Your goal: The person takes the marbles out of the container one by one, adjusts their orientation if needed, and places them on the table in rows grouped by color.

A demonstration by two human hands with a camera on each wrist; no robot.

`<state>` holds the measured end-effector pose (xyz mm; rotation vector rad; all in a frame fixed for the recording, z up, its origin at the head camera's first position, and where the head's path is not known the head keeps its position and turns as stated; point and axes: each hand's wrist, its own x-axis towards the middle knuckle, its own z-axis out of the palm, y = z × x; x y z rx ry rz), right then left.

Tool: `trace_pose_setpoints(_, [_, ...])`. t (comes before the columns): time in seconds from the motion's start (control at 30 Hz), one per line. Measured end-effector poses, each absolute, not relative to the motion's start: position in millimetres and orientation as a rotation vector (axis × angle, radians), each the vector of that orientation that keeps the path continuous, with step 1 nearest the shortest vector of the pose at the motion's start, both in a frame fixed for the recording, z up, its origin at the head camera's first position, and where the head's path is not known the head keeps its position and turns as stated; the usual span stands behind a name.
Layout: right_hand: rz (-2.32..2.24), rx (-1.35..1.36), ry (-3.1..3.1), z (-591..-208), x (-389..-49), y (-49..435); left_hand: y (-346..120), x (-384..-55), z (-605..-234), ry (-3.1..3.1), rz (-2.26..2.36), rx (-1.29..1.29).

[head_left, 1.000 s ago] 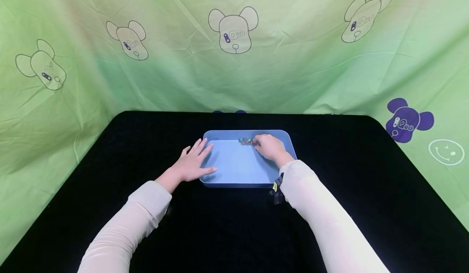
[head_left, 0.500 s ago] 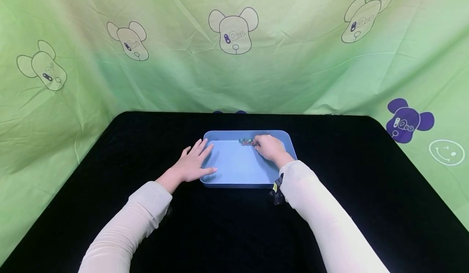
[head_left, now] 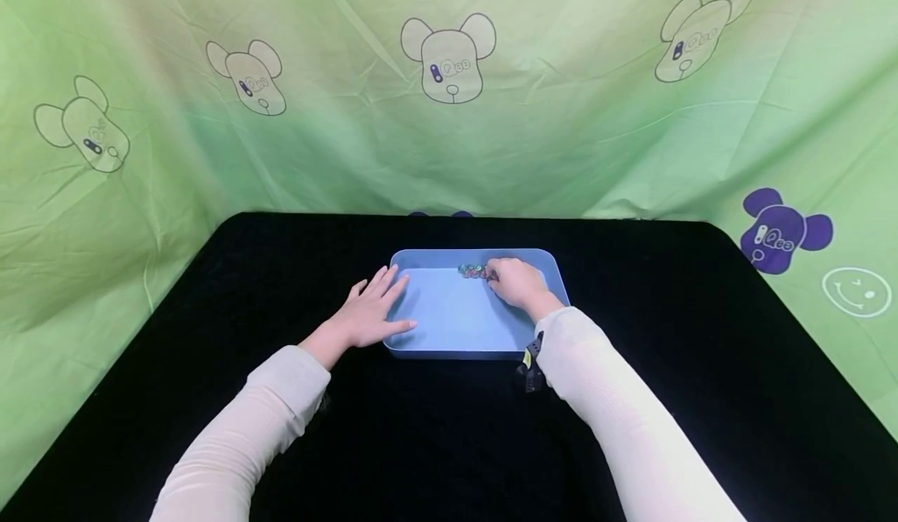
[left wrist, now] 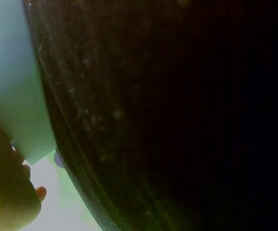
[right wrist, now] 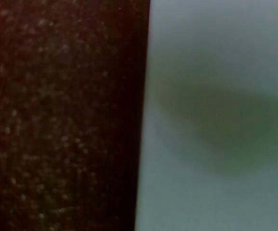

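Biggest thing here is the green backdrop (head_left: 449, 164), a wrinkly sheet printed with big-eared cartoon heads, plus a winking smiley off to the right. In front of it there's a table (head_left: 217, 296) in plain black cloth, its far corners rounded off. Two pale sleeves come in from the near side: left sleeve (head_left: 245, 421), right sleeve (head_left: 624, 405).

Next down is a shallow blue rectangular tray (head_left: 449, 319), sitting near the table's far edge and roughly midway between its left and right edges.

The left hand (head_left: 368, 312) is spread wide, fingers straight and fanned out over the tray's left edge, thumb poking in above the near left corner. It's got hold of nothing. The right hand (head_left: 517, 282) reaches in over the tray's right edge with its fingers curled down by the far edge. Its fingertips are hidden, so I can't tell if they're pinching anything. A bit of black wrist gear (head_left: 532, 366) hangs below that cuff, just off the near right corner.

Smallest of all: some see-through glass marbles (head_left: 472, 271), greenish and reddish, bunched along the middle of the tray's far edge, right beside those curled fingers. The right wrist view's just blur, honestly.
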<state>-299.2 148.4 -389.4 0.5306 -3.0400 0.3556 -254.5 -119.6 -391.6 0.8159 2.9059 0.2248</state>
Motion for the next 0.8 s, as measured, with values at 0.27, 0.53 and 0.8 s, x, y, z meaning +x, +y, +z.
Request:
trace_pose_setpoints(0.27, [0.346,0.529,-3.052,-387.6,-299.0,147.4,-119.7,-254.1,-390.5,2.899,0.248,0.806])
trace_pose_setpoints(0.53, [0.344,0.527,-3.064,-388.4,-300.0,148.4,-119.8,-254.7,-390.3,2.901,0.250,0.807])
trace_pose_setpoints(0.8, [0.403,0.534,-3.044,-389.4,-298.2,151.1,-120.2,-255.5,-392.3,2.890,0.273,0.816])
